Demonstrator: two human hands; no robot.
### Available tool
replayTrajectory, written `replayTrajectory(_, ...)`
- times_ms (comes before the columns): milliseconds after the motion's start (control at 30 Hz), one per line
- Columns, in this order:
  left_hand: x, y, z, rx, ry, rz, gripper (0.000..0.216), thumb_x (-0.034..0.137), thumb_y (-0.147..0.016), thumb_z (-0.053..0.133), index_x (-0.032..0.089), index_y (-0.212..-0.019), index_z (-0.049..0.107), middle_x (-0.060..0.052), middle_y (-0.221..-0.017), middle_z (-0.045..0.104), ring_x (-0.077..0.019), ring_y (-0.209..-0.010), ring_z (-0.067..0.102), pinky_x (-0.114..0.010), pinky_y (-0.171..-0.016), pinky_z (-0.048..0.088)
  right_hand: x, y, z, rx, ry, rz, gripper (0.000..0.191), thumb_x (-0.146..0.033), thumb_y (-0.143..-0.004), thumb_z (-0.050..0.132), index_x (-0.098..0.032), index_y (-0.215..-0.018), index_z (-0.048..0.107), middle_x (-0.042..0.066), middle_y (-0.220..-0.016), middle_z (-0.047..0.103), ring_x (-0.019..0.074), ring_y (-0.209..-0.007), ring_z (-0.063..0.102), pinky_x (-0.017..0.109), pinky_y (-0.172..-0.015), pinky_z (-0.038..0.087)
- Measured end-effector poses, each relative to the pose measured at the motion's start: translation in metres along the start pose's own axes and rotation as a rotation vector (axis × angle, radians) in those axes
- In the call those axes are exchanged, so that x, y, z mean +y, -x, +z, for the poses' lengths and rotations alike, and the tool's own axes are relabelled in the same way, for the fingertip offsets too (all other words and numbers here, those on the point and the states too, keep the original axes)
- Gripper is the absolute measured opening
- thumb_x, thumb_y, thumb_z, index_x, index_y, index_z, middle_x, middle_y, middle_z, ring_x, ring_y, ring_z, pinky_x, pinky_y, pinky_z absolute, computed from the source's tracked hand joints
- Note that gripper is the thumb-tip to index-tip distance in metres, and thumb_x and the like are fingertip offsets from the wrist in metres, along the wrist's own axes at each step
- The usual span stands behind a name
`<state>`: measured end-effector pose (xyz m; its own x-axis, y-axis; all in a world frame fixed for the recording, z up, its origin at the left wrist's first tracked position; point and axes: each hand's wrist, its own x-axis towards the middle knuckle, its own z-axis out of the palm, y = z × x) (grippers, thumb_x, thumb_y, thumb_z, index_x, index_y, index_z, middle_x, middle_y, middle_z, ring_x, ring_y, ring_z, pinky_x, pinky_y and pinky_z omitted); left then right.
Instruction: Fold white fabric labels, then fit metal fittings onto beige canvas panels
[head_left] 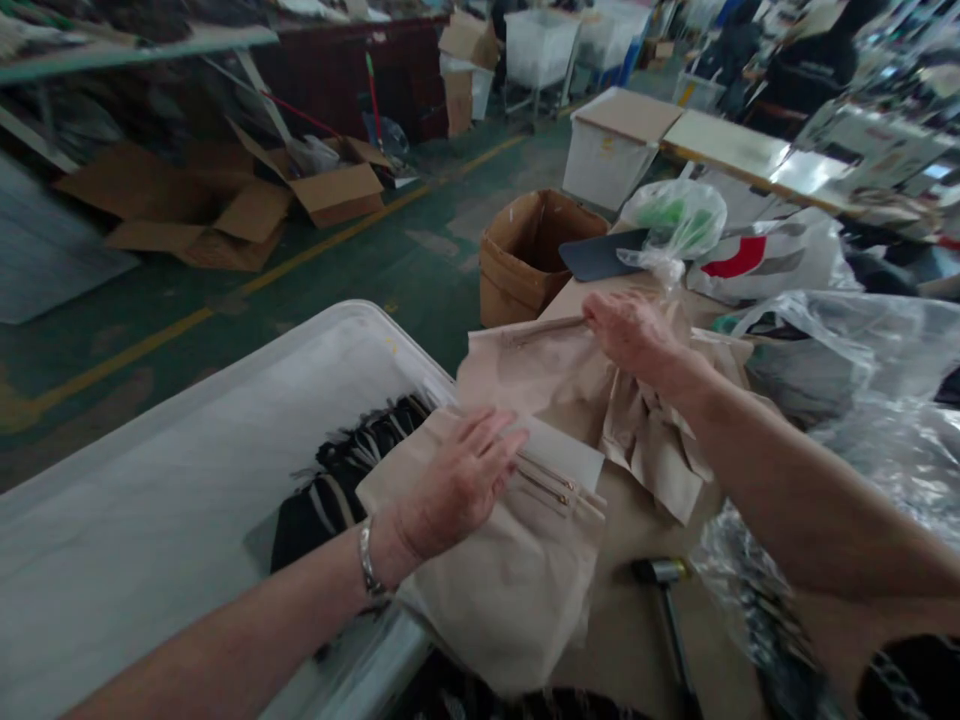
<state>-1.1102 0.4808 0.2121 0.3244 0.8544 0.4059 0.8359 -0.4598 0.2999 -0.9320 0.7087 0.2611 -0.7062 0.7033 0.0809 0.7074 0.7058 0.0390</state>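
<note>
My left hand (465, 485) lies with its fingers stretched out on a beige fabric panel (510, 590), beside two short gold-coloured zippers (546, 478). Farther off, my right hand (628, 328) is closed on the upper edge of another beige fabric panel (525, 365), which has a zipper along that edge. That panel partly overlaps the nearer one, with a pale sheet showing between them. Below my right forearm, more crumpled beige fabric pieces (656, 440) rest on the tan worktop (600, 600). A hammer (667, 600) is on the worktop, near the front.
At left stands a large white bin (187, 450) holding black strap-like pieces (337, 470). A brown carton (517, 260) is beyond the worktop. Clear plastic bags (877, 400) crowd the right side. Opened cardboard boxes (202, 215) lie on the green floor.
</note>
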Motion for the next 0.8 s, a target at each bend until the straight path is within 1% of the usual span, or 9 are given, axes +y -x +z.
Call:
replayTrajectory(100, 0.013, -0.019, -0.049, 0.207, -0.145, -0.019, 0.048, 0.018, -0.087, 0.054, 0.018, -0.132, 0.040, -0.013, -0.140, 0.040, -0.0304, -0.134, 0.032, -0.055, -0.110, 0.029, -0.031, 0.058, -0.052, 0.069, -0.030, -0.180, 0.013, -0.024, -0.091, 0.044, -0.018, -0.094, 0.055, 0.001, -0.069, 0.057, 0.0145, -0.059, 0.047, 0.027, -0.054, 0.027)
replayTrajectory(167, 0.024, -0.026, -0.078, 0.199, -0.186, -0.009, 0.045, 0.019, -0.087, 0.055, 0.020, -0.130, 0.043, -0.011, -0.134, 0.047, -0.0314, -0.131, 0.036, -0.057, -0.109, 0.028, -0.058, 0.100, -0.081, 0.061, -0.193, -0.321, 0.011, -0.019, -0.091, 0.041, -0.019, -0.089, 0.053, -0.001, -0.066, 0.053, 0.0115, -0.054, 0.044, 0.025, -0.050, 0.025)
replayTrajectory(267, 0.034, -0.024, -0.105, -0.006, -0.057, 0.103, 0.023, 0.014, -0.089, 0.048, 0.016, -0.110, 0.055, -0.007, -0.103, 0.061, -0.0223, -0.105, 0.054, -0.044, -0.098, 0.041, -0.095, 0.150, -0.094, 0.017, -0.506, -0.295, 0.013, -0.017, -0.093, 0.039, -0.019, -0.088, 0.051, -0.003, -0.065, 0.052, 0.0098, -0.053, 0.044, 0.024, -0.050, 0.029)
replayTrajectory(333, 0.031, -0.017, -0.111, -0.210, 0.066, 0.139, 0.015, 0.014, -0.090, 0.044, 0.016, -0.093, 0.058, -0.004, -0.086, 0.060, -0.0167, -0.085, 0.056, -0.033, -0.082, 0.046, -0.109, 0.175, -0.079, -0.084, -0.723, -0.163, 0.012, -0.024, -0.094, 0.044, -0.021, -0.102, 0.053, -0.003, -0.068, 0.056, 0.0106, -0.056, 0.049, 0.023, -0.052, 0.033)
replayTrajectory(367, 0.027, -0.013, -0.110, -0.310, 0.107, 0.122, 0.016, 0.015, -0.091, 0.042, 0.016, -0.088, 0.059, -0.003, -0.082, 0.060, -0.0155, -0.080, 0.055, -0.030, -0.076, 0.045, -0.113, 0.185, -0.066, -0.150, -0.834, -0.081, 0.020, -0.030, -0.093, 0.048, -0.023, -0.111, 0.052, -0.003, -0.069, 0.057, 0.0111, -0.057, 0.051, 0.023, -0.052, 0.035)
replayTrajectory(433, 0.015, -0.007, -0.102, -0.480, 0.134, 0.035, 0.020, 0.020, -0.092, 0.041, 0.017, -0.084, 0.059, -0.001, -0.078, 0.060, -0.0145, -0.075, 0.055, -0.027, -0.069, 0.042, -0.114, 0.204, -0.032, -0.281, -1.049, 0.082, 0.033, -0.039, -0.090, 0.053, -0.025, -0.119, 0.051, -0.003, -0.072, 0.059, 0.0124, -0.060, 0.053, 0.023, -0.051, 0.037)
replayTrajectory(533, -0.006, -0.005, -0.074, -0.647, 0.104, -0.130, 0.021, 0.023, -0.092, 0.042, 0.017, -0.083, 0.060, -0.002, -0.080, 0.062, -0.0142, -0.074, 0.056, -0.026, -0.069, 0.041, -0.108, 0.228, 0.024, -0.373, -1.201, 0.292, 0.029, -0.045, -0.090, 0.049, -0.021, -0.098, 0.061, 0.000, -0.077, 0.062, 0.0155, -0.070, 0.057, 0.024, -0.058, 0.042)
replayTrajectory(667, -0.026, -0.016, -0.022, -0.748, 0.013, -0.153, 0.021, 0.023, -0.092, 0.043, 0.015, -0.084, 0.061, -0.003, -0.082, 0.065, -0.0151, -0.077, 0.059, -0.026, -0.070, 0.040, -0.100, 0.234, 0.080, -0.372, -0.903, 0.458, 0.033, -0.041, -0.092, 0.041, -0.020, -0.075, 0.060, 0.001, -0.068, 0.059, 0.0175, -0.067, 0.056, 0.026, -0.059, 0.041)
replayTrajectory(800, -0.039, -0.023, 0.021, -0.802, -0.106, -0.127, 0.022, 0.025, -0.090, 0.045, 0.015, -0.081, 0.063, -0.004, -0.080, 0.067, -0.0159, -0.074, 0.059, -0.026, -0.065, 0.038, -0.099, 0.219, 0.105, -0.368, -0.731, 0.513, 0.026, -0.033, -0.089, 0.045, -0.020, -0.072, 0.058, 0.006, -0.080, 0.063, 0.0209, -0.075, 0.058, 0.029, -0.066, 0.037)
